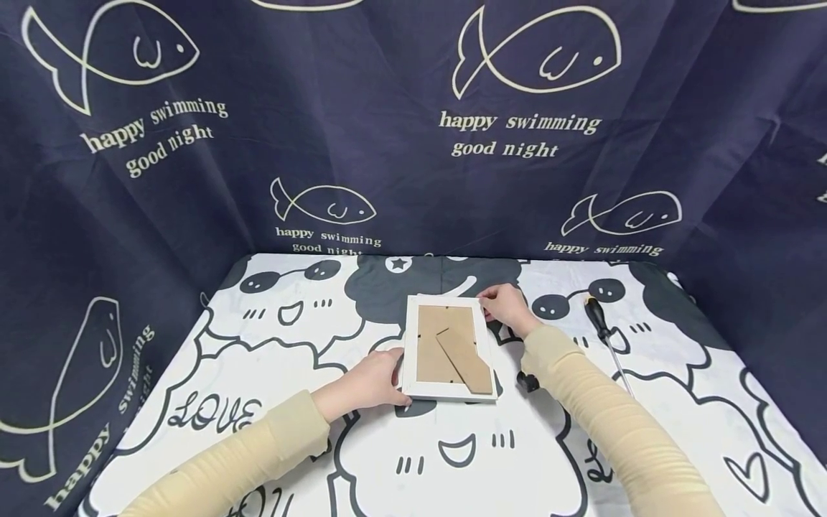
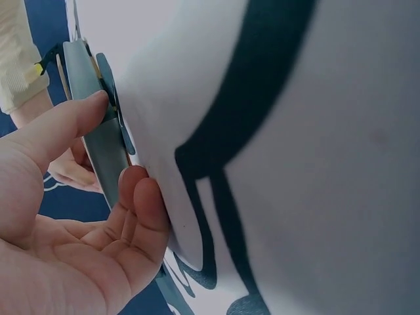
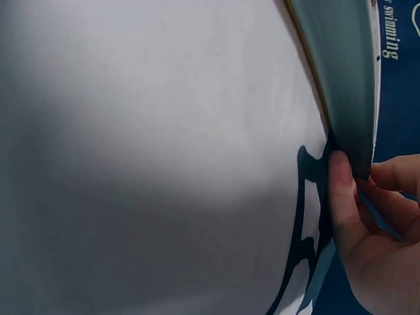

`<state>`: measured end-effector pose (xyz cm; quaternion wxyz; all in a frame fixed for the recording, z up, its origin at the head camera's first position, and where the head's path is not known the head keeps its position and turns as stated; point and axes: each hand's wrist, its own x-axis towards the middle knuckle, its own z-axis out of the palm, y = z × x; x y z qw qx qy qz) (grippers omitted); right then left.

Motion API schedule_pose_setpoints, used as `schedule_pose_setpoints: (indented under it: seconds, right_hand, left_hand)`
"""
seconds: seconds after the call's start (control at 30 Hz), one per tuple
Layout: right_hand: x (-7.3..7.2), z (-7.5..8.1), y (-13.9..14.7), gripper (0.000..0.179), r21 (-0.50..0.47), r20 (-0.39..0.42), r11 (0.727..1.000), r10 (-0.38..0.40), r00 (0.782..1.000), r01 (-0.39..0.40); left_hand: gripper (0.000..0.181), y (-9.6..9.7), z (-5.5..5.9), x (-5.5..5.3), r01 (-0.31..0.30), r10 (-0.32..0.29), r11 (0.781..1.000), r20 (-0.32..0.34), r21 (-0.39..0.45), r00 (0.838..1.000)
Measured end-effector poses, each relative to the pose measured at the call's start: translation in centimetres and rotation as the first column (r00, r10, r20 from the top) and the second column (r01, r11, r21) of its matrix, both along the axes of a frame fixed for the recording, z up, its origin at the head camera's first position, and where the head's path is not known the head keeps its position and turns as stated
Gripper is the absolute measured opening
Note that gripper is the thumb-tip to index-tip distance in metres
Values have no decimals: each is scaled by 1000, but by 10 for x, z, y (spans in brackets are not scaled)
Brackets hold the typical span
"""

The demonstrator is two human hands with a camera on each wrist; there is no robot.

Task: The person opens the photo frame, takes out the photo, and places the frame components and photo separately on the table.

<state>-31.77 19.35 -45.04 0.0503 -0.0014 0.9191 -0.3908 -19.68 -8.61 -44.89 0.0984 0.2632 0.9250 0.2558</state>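
Had the frame (image 1: 439, 390) lying back up near the middle of the desk (image 1: 517, 488), board (image 1: 431, 359) and leg (image 1: 468, 362) facing upward; could not tell whether wholly flat or slightly raised along one side. Held the lower left corner in the left grip (image 1: 371, 380), with thumb against the outer side and fingers bent in low by the desk. Pinched the upper right corner in the right grip (image 1: 508, 307), between thumb and fingertips.

Looked liable, with just two opposite corners held, to twist or rock on a lift, and to dip at the corners left free. Seemed likeliest to slip at the right grip, from so little edge being taken there; would then probably have dropped one end onto the desk and chipped it.

Could also have snagged on the leg, slanting across the board with its foot over the lower right edge, and flipped it outward through a careless change of hold there. Might have let the board shift on a turn, in case of loose tabs (image 1: 447, 308) around it; appeared too small to judge as firm or not. Risked, on any wide sweep rightward, a knock from the right sleeve (image 1: 601, 402) against the screwdriver (image 1: 596, 316) close beside, and so a roll across the desk.
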Motion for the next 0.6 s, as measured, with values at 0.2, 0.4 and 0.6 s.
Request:
schedule_pose_setpoints:
  seconds: [0.2,0.4,0.6]
  right_hand:
    - [3,0,0,24,2,3,1000,0,1000,0]
    - [6,0,-1,24,14,-8,1000,-7,1000,7]
    - [9,5,-2,25,36,-13,999,6,1000,-5]
  left_hand:
    - [73,0,-1,1,9,-9,1000,-6,9,1000]
    - [69,-1,0,1,11,-12,1000,12,22,1000]
    - [60,-3,0,-3,25,-25,999,5,39,1000]
